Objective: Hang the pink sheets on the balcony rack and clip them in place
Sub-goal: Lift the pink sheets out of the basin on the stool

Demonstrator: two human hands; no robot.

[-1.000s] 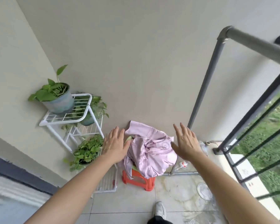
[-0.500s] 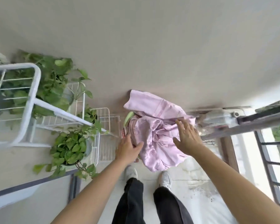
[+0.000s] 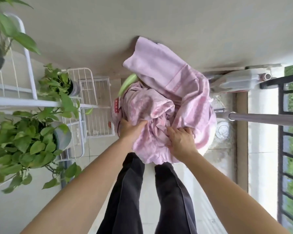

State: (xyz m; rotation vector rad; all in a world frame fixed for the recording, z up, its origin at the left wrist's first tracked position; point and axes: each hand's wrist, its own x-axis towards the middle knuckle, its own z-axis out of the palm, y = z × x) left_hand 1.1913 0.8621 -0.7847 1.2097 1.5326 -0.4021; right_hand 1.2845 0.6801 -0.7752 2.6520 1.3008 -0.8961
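A crumpled heap of pink sheets (image 3: 167, 92) lies piled against the wall in front of my legs, covering whatever holds it. My left hand (image 3: 130, 129) is pushed into the folds on the heap's left side, fingers buried in the cloth. My right hand (image 3: 180, 141) presses into the cloth at the lower right, its fingers curled into the fabric. A grey metal rack bar (image 3: 267, 119) runs in from the right edge, just right of the heap. I see no clips.
A white wire plant stand (image 3: 90, 105) with leafy potted plants (image 3: 24, 142) fills the left side. A black balcony railing (image 3: 284, 149) lines the right edge. A clear plastic jug (image 3: 238, 81) lies beside the wall. A green rim (image 3: 127, 83) and a red edge (image 3: 116, 105) peek from under the sheets.
I have bent lower over the heap. Both hands went from hovering open above the sheets to sinking into the cloth and closing on it.
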